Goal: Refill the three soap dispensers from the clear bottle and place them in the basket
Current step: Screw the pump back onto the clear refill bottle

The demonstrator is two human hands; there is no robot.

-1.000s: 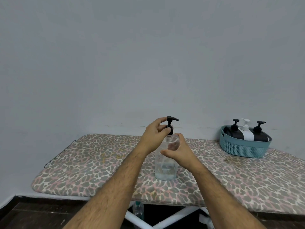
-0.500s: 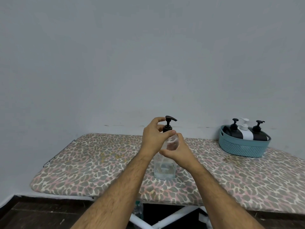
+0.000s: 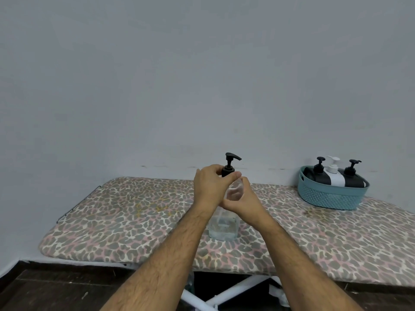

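With the three dispensers already in the basket, far right of the clear bottle, the left hand grips its pump collar while the right hand grasps its body, probably screwing it closed, needing firm twisting.

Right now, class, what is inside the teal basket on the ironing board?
Three pump dispensers stand in the basket: a black dispenser, a white dispenser, and another black one. The basket's wall hides their lower bodies and the basket floor.
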